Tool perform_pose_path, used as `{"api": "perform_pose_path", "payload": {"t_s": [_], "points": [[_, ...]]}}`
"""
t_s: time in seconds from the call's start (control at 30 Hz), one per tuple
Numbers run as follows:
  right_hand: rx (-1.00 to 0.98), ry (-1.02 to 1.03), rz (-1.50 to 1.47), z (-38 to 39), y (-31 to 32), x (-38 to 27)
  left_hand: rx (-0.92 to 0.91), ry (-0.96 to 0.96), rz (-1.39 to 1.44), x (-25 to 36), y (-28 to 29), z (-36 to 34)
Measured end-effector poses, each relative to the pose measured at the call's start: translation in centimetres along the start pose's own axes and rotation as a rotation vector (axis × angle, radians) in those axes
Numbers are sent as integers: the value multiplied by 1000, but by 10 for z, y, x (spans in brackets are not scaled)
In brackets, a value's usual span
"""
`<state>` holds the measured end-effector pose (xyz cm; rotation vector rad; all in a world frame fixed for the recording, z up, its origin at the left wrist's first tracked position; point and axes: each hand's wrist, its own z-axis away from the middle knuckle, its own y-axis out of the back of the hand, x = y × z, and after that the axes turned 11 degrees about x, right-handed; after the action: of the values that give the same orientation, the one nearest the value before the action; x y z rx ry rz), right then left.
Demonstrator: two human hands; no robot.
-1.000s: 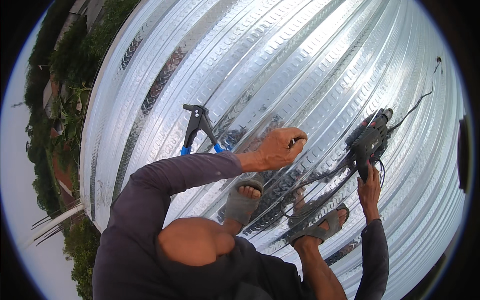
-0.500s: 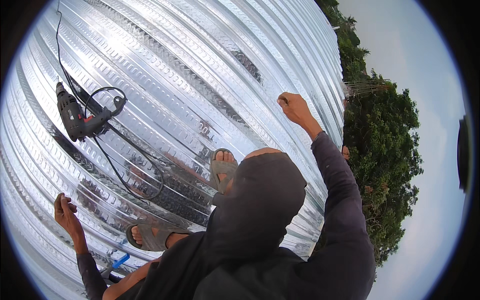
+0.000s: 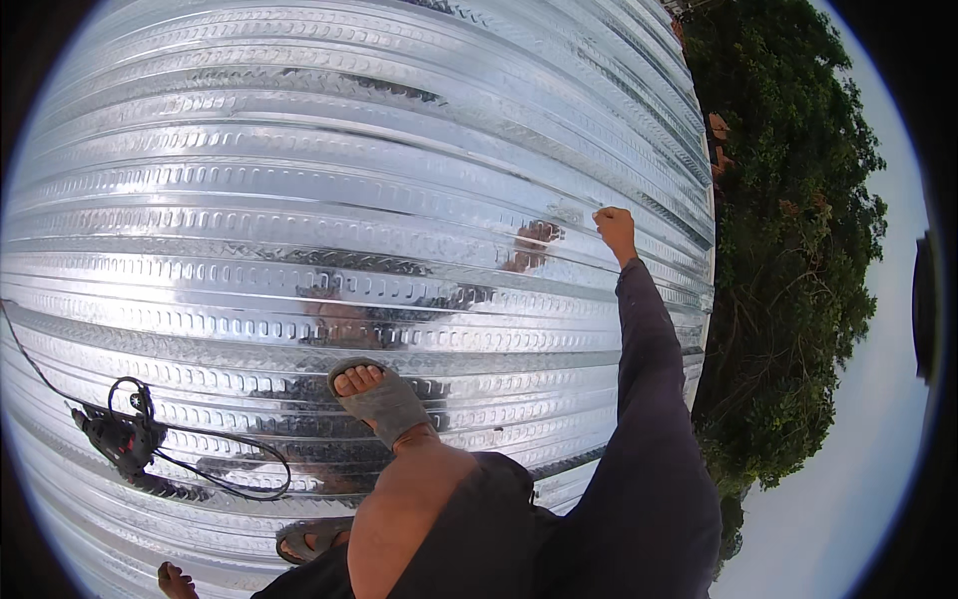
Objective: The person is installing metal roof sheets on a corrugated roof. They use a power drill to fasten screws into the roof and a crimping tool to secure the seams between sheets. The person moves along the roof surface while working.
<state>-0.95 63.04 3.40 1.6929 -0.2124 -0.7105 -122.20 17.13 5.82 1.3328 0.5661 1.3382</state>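
My right hand [image 3: 614,230], at the end of a dark sleeve, reaches forward over the ribbed silver metal sheeting [image 3: 399,160] on the right, fingers curled; whatever they may hold is too small to make out. Low at the left edge, my left hand [image 3: 178,582] is partly visible with curled fingers, its contents unclear. Above that hand a black power drill [image 3: 120,439] lies on the sheeting beside its looped cable [image 3: 249,494].
My sandalled feet [image 3: 364,394] rest on the sheeting among dark reflections, with my bare knee [image 3: 404,519] below. Along the right, the sheeting's edge [image 3: 709,299] borders leafy trees [image 3: 783,260], some reddish shapes [image 3: 718,140] and sky.
The view has swung round, putting the drill at lower left and taking the riveter out of sight. My right hand has let go of the drill and is stretched forward; my left has dropped low.
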Motion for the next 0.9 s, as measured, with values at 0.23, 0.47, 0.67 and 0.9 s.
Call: {"api": "perform_pose_path", "payload": {"t_s": [0.23, 0.47, 0.67, 0.9], "points": [[28, 103, 155, -35, -72, 0, -150, -527, -140, 246, -37, 8], [139, 59, 149, -26, -118, 28, -298, -405, -190, 295, -55, 58], [-45, 419, 556, -61, -131, 1, -276, -171, -119, 228, -44, 64], [-38, 409, 305, -34, -96, -79, -233, -58, 93, 297, -16, 142]]}}
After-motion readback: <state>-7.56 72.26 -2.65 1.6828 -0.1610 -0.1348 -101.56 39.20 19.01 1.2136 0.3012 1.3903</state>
